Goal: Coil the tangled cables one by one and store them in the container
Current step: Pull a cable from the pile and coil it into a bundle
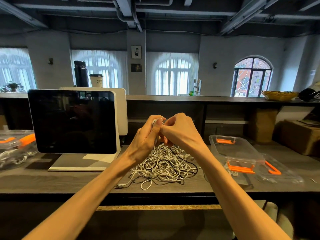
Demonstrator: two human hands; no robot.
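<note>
Both hands, left hand (149,134) and right hand (180,130), pinch a thin white cable (154,122) above the big tangled pile of white and black cables (164,165) on the dark wooden worktop (69,181). Right of it, the clear plastic container with orange clips (233,151) seems nearly empty, so I judge most coiling remains.

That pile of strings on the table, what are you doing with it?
Those are cables, all tangled in a pile on the table. A person holds both hands up above the pile: the left hand grips a white cable wound into a small bundle, and the right hand pinches it at the top. A clear container with orange latches sits open to the right, its lid beside it. Most cables are not yet sorted.
</note>
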